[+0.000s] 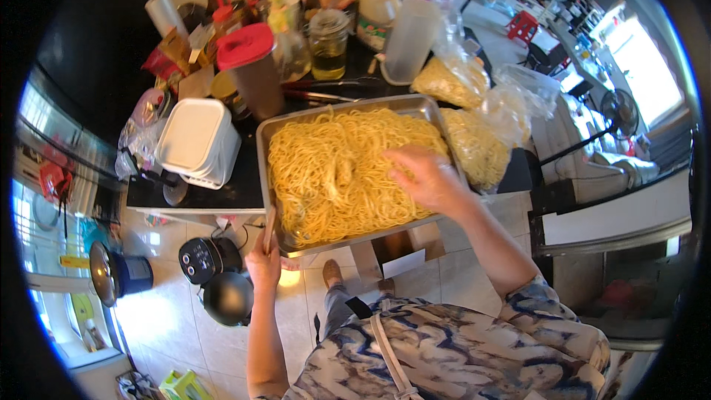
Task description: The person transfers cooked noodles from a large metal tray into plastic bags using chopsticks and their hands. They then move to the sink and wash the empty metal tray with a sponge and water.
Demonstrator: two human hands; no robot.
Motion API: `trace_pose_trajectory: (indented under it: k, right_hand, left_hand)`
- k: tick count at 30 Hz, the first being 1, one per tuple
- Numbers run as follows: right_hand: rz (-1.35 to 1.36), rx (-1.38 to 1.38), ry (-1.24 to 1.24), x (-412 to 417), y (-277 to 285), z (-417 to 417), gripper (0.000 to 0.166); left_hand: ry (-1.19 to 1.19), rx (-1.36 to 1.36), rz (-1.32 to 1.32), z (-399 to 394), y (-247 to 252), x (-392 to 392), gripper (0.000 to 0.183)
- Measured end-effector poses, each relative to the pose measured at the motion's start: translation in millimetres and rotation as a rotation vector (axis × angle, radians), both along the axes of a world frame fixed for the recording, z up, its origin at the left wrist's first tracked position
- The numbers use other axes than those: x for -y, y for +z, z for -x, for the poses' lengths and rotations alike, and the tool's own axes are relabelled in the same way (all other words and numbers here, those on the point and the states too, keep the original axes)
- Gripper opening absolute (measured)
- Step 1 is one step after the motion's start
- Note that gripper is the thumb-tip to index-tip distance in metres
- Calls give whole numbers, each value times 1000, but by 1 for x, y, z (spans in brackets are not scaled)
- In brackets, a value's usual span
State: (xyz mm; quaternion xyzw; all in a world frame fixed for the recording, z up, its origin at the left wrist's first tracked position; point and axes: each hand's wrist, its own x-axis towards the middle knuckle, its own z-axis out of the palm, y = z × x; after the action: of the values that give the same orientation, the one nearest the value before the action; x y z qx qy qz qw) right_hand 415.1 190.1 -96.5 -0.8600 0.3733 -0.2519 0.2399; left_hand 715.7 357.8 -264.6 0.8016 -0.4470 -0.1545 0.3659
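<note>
A rectangular metal tray (347,249) full of yellow noodles (333,178) rests on the black table, its near edge jutting past the table's front edge. At the tray's near left corner, my left hand (264,264) grips a thin wooden utensil (270,229), seen nearly end on; its full shape cannot be made out. Over the right part of the noodles is my right hand (425,178), slightly blurred, its fingers pointing left and apart. Nothing shows in that hand, and whether its fingertips touch the noodles is unclear.
White plastic tubs (194,139) stand left of the tray. Behind it are a brown pitcher with a red lid (253,72), an oil jar (329,47) and a translucent pitcher (411,41). Bagged noodles (477,147) lie at the right. An electric cooker (208,260) sits on the floor.
</note>
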Motion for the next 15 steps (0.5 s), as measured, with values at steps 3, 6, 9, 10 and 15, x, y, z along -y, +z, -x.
trace_pose_trajectory:
  k: [3,6,9,10,15]
  right_hand:
    - [112,-88,114,-15,-26,31,23]
    - [6,191,13,-15,-27,61,12]
    - [57,297,-48,-14,-31,98,7]
    - [-39,293,-36,-15,-34,103,10]
    - [-290,255,56,-43,-48,97,15]
  left_hand:
    - [115,45,21,12,12,-40,29]
    - [172,213,124,23,25,-89,27]
    - [169,164,116,61,76,-117,28]
    - [176,168,178,71,92,-125,29]
    - [322,-103,490,91,134,-167,43]
